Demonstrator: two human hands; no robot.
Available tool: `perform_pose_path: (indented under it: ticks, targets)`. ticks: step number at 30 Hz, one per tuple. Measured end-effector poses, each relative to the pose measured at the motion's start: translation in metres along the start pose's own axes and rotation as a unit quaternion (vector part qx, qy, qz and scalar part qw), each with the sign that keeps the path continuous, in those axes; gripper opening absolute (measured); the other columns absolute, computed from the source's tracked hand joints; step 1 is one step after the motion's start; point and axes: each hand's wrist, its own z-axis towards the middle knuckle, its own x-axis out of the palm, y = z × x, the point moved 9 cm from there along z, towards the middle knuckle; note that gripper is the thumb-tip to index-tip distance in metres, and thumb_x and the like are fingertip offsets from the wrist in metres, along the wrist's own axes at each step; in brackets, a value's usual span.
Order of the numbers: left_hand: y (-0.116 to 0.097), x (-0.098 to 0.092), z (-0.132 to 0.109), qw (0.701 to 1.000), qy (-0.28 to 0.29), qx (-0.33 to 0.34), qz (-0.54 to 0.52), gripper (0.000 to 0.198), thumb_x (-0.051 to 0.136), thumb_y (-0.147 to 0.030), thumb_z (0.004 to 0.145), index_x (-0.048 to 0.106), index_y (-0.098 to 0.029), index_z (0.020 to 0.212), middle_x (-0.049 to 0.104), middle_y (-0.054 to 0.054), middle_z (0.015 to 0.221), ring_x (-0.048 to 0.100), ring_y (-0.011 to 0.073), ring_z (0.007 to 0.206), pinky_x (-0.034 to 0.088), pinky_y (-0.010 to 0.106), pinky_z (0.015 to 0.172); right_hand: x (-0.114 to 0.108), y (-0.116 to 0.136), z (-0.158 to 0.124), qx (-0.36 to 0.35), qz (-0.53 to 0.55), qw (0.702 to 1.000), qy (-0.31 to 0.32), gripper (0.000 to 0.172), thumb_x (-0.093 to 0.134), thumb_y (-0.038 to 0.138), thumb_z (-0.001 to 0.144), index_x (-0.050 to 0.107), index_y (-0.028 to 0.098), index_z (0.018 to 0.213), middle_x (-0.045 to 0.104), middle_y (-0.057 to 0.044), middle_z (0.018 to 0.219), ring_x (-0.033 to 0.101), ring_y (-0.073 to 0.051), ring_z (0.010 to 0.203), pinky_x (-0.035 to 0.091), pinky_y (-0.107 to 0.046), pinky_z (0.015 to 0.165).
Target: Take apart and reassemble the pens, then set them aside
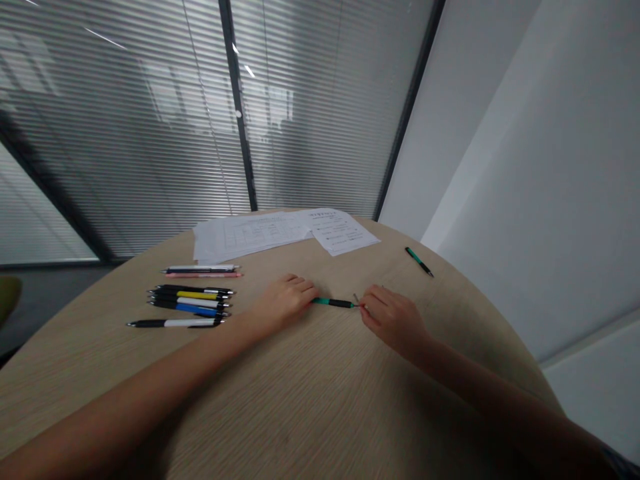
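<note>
A row of pens lay left on the surface. The left hand was closed around one end of the green pen, and the right hand pinched its tip. The pen seemed half taken apart, which called for a steady grip.

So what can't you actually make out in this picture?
All in the head view:
- Print on the papers: too small and blurred to read.
- One end of the green pen: hidden under the left hand.
- What the right hand pinches at the pen's other end: too small to tell.
- Room behind the blinds: blurred by the slats.
</note>
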Motion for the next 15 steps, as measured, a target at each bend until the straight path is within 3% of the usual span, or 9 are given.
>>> perform_pose_path:
  ticks: [3,6,8,11,15]
  targets:
    - [0.008,-0.005,-0.001,0.996,-0.020,-0.043,-0.074,0.013,0.044,-0.015,0.079,0.055,-0.015,0.086,0.059,0.003,0.079,0.055,0.0148,0.074,0.041,0.028,0.070,-0.013,-0.019,-0.001,0.054,0.092,0.992,-0.062,0.024,0.035,0.025,0.084,0.057,0.014,0.089,0.059,-0.006,0.080,0.053,-0.012,0.069,0.041,-0.023,0.064]
    - [0.025,-0.012,-0.003,0.974,-0.056,-0.118,-0.183,0.011,0.047,-0.017,0.078,0.055,-0.015,0.085,0.061,0.002,0.080,0.056,0.0128,0.074,0.043,0.025,0.067,-0.005,-0.043,-0.002,0.118,0.129,0.982,-0.075,0.026,0.036,0.027,0.084,0.056,0.015,0.093,0.060,-0.006,0.081,0.053,-0.013,0.069,0.043,-0.025,0.066]
    - [0.034,-0.013,-0.005,0.952,-0.071,-0.162,-0.251,0.011,0.047,-0.019,0.077,0.054,-0.015,0.084,0.062,0.002,0.081,0.057,0.0120,0.074,0.044,0.024,0.066,0.013,-0.051,-0.003,0.128,0.121,0.983,-0.042,0.024,0.040,0.026,0.082,0.057,0.014,0.095,0.062,-0.007,0.086,0.055,-0.015,0.076,0.043,-0.027,0.072]
    - [0.037,-0.013,-0.004,0.925,-0.065,-0.184,-0.326,0.012,0.045,-0.020,0.078,0.053,-0.014,0.086,0.063,0.002,0.083,0.058,0.0116,0.075,0.045,0.024,0.066,0.046,-0.043,-0.003,0.071,0.111,0.991,0.033,0.027,0.042,0.021,0.081,0.056,0.015,0.103,0.060,-0.008,0.104,0.050,-0.016,0.098,0.038,-0.032,0.086]
    - [0.034,-0.013,-0.002,0.909,-0.057,-0.177,-0.373,0.012,0.045,-0.021,0.079,0.053,-0.014,0.086,0.063,0.003,0.084,0.058,0.0111,0.073,0.045,0.024,0.065,0.069,-0.032,-0.006,0.023,0.092,0.992,0.088,0.025,0.043,0.016,0.080,0.060,0.018,0.098,0.061,-0.006,0.105,0.051,-0.016,0.097,0.036,-0.034,0.088]
